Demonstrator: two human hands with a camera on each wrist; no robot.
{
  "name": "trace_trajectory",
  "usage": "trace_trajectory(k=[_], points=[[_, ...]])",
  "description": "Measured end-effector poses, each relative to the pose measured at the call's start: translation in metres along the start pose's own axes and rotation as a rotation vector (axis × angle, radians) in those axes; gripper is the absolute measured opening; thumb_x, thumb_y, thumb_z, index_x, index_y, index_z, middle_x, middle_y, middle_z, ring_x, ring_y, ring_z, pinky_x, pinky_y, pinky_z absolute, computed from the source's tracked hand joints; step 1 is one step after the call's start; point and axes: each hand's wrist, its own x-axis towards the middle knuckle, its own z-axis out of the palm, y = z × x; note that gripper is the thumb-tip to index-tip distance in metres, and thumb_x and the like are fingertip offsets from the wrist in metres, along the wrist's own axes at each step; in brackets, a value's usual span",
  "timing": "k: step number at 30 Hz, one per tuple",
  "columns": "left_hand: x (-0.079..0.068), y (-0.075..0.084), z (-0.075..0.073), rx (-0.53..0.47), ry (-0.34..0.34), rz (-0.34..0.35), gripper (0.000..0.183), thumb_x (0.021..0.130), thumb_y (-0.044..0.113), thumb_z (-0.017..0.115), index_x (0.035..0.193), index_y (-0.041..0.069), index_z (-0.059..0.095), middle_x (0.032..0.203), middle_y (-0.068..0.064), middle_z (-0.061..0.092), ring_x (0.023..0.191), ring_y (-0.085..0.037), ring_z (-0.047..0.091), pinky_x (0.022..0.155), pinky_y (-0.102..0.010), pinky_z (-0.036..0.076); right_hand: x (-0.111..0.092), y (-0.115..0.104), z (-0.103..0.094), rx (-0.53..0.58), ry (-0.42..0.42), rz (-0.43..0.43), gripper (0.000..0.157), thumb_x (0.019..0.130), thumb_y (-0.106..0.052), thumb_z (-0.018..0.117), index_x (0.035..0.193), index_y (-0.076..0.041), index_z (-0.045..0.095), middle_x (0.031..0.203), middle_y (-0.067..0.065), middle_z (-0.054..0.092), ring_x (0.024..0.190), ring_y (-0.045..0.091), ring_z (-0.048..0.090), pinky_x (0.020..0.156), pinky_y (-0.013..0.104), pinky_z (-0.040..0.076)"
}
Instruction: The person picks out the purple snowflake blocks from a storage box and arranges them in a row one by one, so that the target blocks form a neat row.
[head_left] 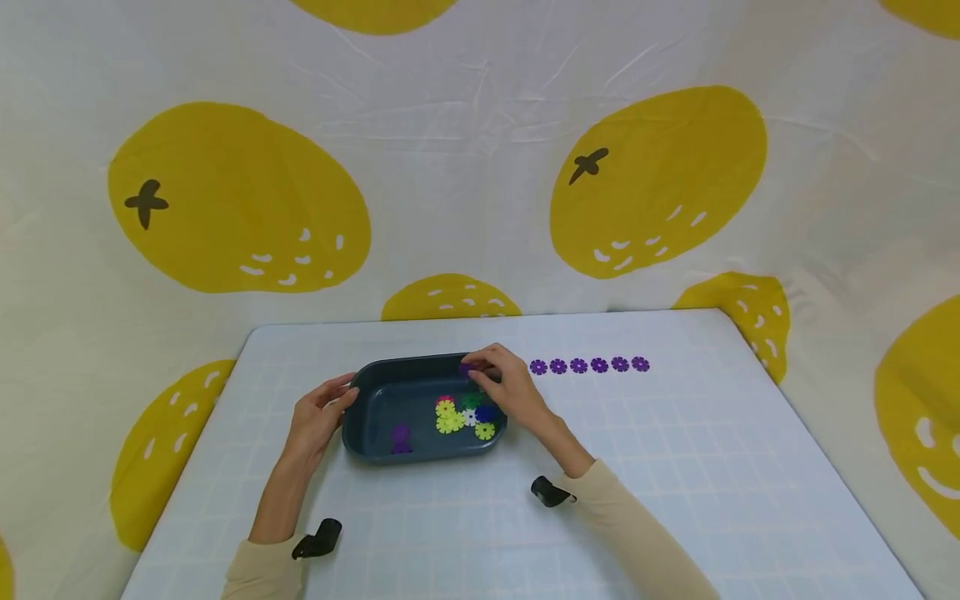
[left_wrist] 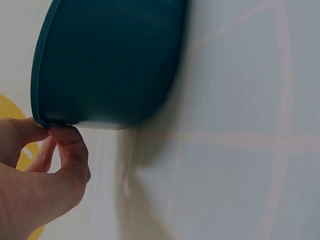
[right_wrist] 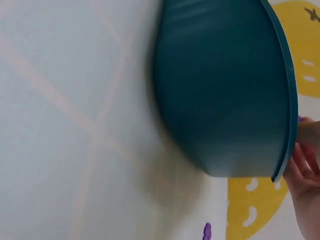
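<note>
A dark teal tray (head_left: 382, 457) stands on the table, its side wall (left_wrist: 110, 60) filling much of the left wrist view. My left hand (head_left: 316, 417) pinches the tray's left rim between thumb and fingers. Over the tray's far right corner, my right hand (head_left: 513, 387) pinches a purple flower-shaped disc (head_left: 467, 369) between thumb and fingertips. Inside the tray, purple discs (head_left: 401, 435) lie at the near left. Several yellow discs (head_left: 448, 421) lie right of centre, beside a white disc (head_left: 470, 417), a green disc (head_left: 471, 401), a blue disc (head_left: 487, 413) and a partly covered red one.
A straight row of several purple discs (head_left: 579, 366) runs rightward from beside the tray's far right corner. The table (head_left: 675, 500) has a pale gridded cover. Behind it hangs a white cloth (head_left: 465, 167) with yellow fruit prints. Small black devices (head_left: 318, 538) sit at both wrists.
</note>
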Motion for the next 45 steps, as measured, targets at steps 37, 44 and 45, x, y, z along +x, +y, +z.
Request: trace_trajectory(k=[37, 44, 45], points=[[0.001, 0.000, -0.003, -0.018, -0.001, -0.002, 0.052, 0.100, 0.028, 0.070, 0.148, 0.011, 0.056, 0.132, -0.006, 0.057, 0.099, -0.005, 0.057, 0.078, -0.019, 0.049, -0.036, 0.059, -0.098, 0.149, 0.386, 0.400, 0.029, 0.097, -0.016, 0.074, 0.124, -0.005, 0.070, 0.115, 0.014, 0.066, 0.102, 0.016, 0.064, 0.080, 0.015, 0.053], [0.002, -0.001, -0.002, -0.020, 0.005, -0.009, 0.051, 0.100, 0.029, 0.070, 0.147, 0.012, 0.058, 0.134, -0.007, 0.056, 0.101, -0.006, 0.057, 0.079, -0.020, 0.049, -0.051, 0.073, -0.118, 0.125, 0.468, 0.464, 0.033, 0.098, -0.019, 0.073, 0.127, -0.004, 0.069, 0.113, 0.009, 0.066, 0.099, 0.011, 0.063, 0.081, 0.013, 0.052], [0.002, -0.001, -0.003, -0.019, 0.005, -0.009, 0.051, 0.100, 0.029, 0.070, 0.147, 0.012, 0.058, 0.134, -0.007, 0.056, 0.101, -0.006, 0.056, 0.078, -0.020, 0.049, -0.053, 0.075, -0.121, 0.122, 0.480, 0.470, 0.034, 0.098, -0.019, 0.073, 0.127, -0.003, 0.068, 0.113, 0.009, 0.066, 0.099, 0.011, 0.063, 0.080, 0.013, 0.052]])
